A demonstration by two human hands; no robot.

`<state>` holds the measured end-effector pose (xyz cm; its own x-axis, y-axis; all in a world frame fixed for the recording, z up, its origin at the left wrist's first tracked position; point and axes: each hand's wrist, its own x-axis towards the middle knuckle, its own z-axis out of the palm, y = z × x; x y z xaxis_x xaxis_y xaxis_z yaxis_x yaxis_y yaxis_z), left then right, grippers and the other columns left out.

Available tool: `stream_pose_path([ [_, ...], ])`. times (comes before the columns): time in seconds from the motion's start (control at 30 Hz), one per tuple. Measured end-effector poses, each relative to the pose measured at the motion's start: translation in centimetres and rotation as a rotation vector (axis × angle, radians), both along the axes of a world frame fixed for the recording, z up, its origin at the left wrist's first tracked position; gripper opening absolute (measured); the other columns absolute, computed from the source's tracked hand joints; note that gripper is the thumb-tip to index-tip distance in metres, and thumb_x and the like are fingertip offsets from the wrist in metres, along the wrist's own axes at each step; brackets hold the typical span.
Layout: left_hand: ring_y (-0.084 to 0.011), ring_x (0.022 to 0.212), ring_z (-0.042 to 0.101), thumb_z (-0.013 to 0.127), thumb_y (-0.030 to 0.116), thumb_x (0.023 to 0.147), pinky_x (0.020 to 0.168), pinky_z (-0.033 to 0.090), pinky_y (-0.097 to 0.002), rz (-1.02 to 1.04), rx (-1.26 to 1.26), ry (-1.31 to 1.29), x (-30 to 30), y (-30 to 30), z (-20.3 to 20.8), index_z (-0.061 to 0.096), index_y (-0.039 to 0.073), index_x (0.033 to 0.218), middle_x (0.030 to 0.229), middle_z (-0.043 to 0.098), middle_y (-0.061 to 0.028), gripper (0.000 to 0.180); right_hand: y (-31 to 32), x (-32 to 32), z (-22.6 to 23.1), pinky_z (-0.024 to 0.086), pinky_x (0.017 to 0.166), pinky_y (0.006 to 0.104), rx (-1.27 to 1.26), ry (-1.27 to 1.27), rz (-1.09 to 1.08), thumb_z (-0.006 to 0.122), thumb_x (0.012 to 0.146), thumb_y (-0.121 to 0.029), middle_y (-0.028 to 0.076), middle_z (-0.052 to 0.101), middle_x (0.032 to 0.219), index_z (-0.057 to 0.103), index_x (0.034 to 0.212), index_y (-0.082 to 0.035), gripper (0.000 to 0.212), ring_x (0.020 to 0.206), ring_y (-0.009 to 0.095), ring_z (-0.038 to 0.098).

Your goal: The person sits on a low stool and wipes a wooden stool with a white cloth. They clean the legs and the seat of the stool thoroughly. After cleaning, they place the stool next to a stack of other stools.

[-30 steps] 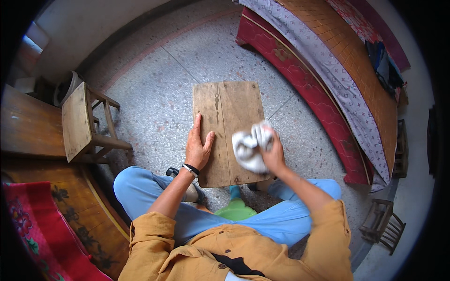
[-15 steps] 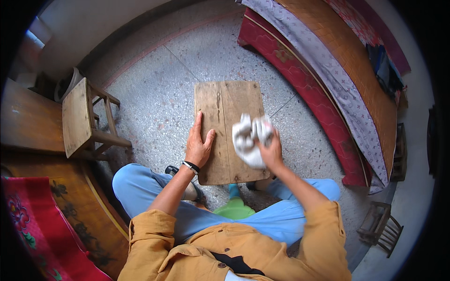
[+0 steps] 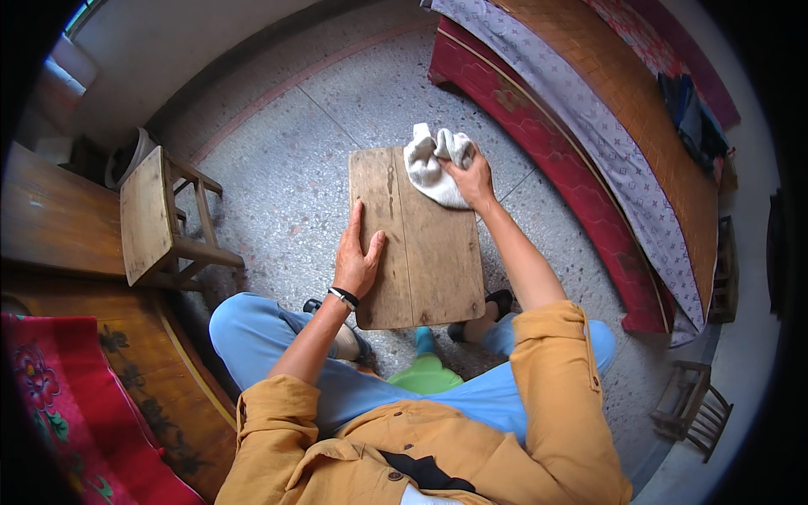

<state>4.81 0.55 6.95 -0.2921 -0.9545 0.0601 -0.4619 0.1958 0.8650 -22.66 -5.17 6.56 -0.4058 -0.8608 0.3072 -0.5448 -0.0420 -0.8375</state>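
In front of my knees stands a small wooden stool or low table with a worn rectangular top (image 3: pixel 433 261). My left hand (image 3: pixel 357 261) rests along its left edge, thumb and fingers apart on the wood. At the far right corner my right hand (image 3: pixel 471 178) grips a crumpled white cloth (image 3: pixel 433 172), which lies pressed on the top and partly hangs past its far edge. The underside of the wooden piece is hidden.
A green plastic thing (image 3: pixel 425 376) sits between my legs. To the left is a wooden stool (image 3: pixel 151 215) beside a wooden cabinet (image 3: pixel 63 215). A bed with a red side board (image 3: pixel 539 160) runs along the right. A small wooden chair (image 3: pixel 694 408) stands at the lower right.
My right hand has pushed the white cloth from the right middle of the top to its far right corner. The left hand stays at the left edge.
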Motion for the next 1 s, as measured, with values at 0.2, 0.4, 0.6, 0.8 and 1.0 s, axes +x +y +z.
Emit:
stream_pose_path([
  [0.2,-0.038,0.113,0.052,0.059,0.029,0.09,0.097,0.042,-0.043,0.011,-0.135,0.021,0.7,-0.1,-1.5,0.024,0.013,0.149,0.126,0.05,-0.0262,0.07,5.5,2.0,-1.0,0.047,0.088,0.0373,0.047,-0.108,0.054,0.079,0.072,-0.017,0.016,0.062,0.107,0.056,0.119,-0.004,0.054,0.102,0.029,0.06],
  [0.4,-0.0382,0.115,0.052,0.059,0.03,0.091,0.097,0.043,-0.0433,0.013,-0.068,0.015,-0.2,0.5,-0.9,0.025,0.014,0.148,0.129,0.049,-0.0248,0.069,25.4,5.4,-0.8,0.044,0.094,0.0389,0.216,-0.097,0.152,0.08,0.068,-0.008,0.015,0.048,0.115,0.045,0.133,-0.008,0.073,0.109,0.031,0.053],
  [0.6,-0.0375,0.116,0.052,0.06,0.029,0.09,0.099,0.042,-0.0423,0.007,-0.101,0.032,0.0,0.3,-1.4,0.026,0.012,0.148,0.129,0.049,-0.0251,0.069,17.8,3.2,-1.6,0.042,0.099,0.0372,0.191,-0.251,0.135,0.078,0.072,-0.008,0.015,0.051,0.124,0.045,0.132,-0.006,0.068,0.116,0.028,0.052],
  [0.8,-0.0371,0.117,0.051,0.061,0.028,0.089,0.101,0.04,-0.0414,-0.001,-0.088,0.038,0.0,-0.2,-1.2,0.026,0.01,0.147,0.13,0.049,-0.0252,0.07,0.2,-0.6,0.1,0.048,0.088,0.0349,0.029,-0.127,0.095,0.076,0.077,-0.015,0.014,0.066,0.108,0.057,0.115,-0.002,0.045,0.1,0.027,0.062],
  [1.0,-0.0316,0.131,0.042,0.059,0.025,0.091,0.107,0.035,-0.0366,-0.009,-0.022,0.047,0.2,0.0,-0.3,0.028,0.006,0.146,0.144,0.039,-0.0211,0.065,2.3,1.3,0.7,0.039,0.102,0.0378,0.222,0.149,-0.011,0.075,0.078,-0.028,0.02,0.048,0.133,0.052,0.129,-0.01,0.059,0.123,0.032,0.046],
])
